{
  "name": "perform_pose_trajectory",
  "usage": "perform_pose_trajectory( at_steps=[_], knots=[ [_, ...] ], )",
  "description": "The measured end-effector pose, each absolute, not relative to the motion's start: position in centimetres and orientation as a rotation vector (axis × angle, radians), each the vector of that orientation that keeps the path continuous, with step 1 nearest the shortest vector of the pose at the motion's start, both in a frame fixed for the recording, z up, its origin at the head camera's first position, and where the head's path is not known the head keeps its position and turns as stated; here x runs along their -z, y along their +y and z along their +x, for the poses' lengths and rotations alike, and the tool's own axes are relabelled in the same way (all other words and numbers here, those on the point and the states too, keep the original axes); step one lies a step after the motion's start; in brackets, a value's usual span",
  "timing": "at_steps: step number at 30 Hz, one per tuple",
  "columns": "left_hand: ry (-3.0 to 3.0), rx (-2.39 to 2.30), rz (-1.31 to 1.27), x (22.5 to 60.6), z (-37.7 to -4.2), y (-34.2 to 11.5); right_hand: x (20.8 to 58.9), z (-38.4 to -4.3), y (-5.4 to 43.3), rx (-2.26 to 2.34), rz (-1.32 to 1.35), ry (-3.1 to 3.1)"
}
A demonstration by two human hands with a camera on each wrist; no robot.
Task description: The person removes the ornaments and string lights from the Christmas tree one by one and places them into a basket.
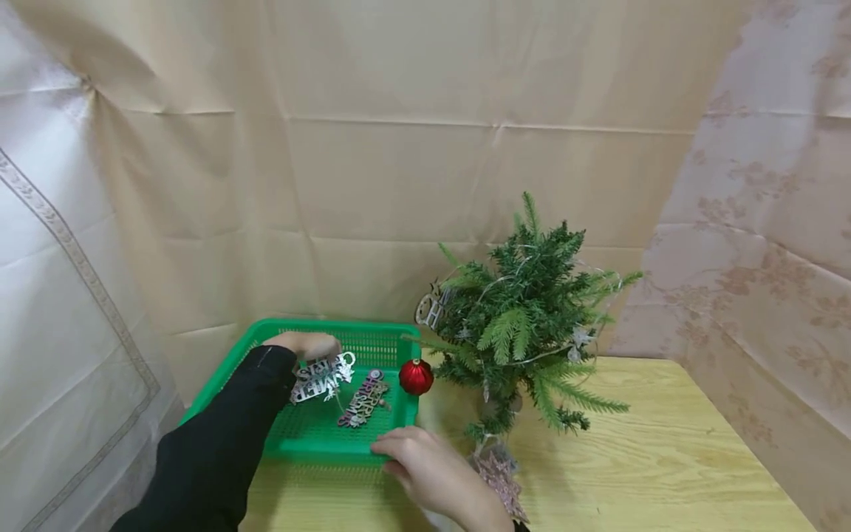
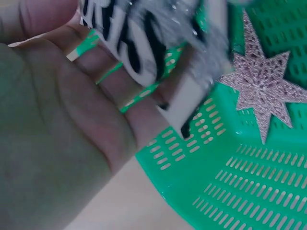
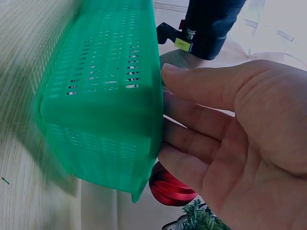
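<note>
My left hand (image 1: 307,344) is inside the green basket (image 1: 233,369) and holds a silver lettering ornament (image 1: 322,378). In the left wrist view, the thumb (image 2: 48,17) lies against the ornament's letters (image 2: 139,52), which are blurred. Another lettering ornament, pinkish and multicoloured (image 1: 364,400), lies on the basket floor. A glittery pink star (image 2: 261,81) shows in the basket in the left wrist view. My right hand (image 1: 432,465) grips the rim at the basket's near right corner, its fingers (image 3: 192,139) reaching over the edge.
Right of the basket stands a small artificial Christmas tree (image 1: 525,318) with ornaments and a wire. A red ball (image 1: 416,377) hangs by the basket's right rim. Pink glittery stars (image 1: 499,480) are below the tree, beside my right wrist. Beige cloth (image 1: 399,185) hangs behind the wooden table (image 1: 665,443).
</note>
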State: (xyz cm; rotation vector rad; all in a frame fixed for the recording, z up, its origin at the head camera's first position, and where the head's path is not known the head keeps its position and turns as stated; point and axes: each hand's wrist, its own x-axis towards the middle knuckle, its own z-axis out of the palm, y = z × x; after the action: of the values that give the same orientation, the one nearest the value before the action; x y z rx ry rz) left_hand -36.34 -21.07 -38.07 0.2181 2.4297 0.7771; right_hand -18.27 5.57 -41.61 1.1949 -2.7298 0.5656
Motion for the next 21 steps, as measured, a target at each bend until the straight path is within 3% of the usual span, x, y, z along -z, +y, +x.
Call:
perform_pose_trajectory(
  at_steps=[4, 21],
  knots=[
    [2.483, -0.6, 0.292, 38.0, -36.7, -21.3, 41.5, -18.4, 5.6, -0.579, 1.197, -2.756],
    [2.468, -0.535, 0.077, 40.1, -37.1, -21.1, 42.0, -18.7, 5.7, -0.569, 1.216, -2.675]
  ],
)
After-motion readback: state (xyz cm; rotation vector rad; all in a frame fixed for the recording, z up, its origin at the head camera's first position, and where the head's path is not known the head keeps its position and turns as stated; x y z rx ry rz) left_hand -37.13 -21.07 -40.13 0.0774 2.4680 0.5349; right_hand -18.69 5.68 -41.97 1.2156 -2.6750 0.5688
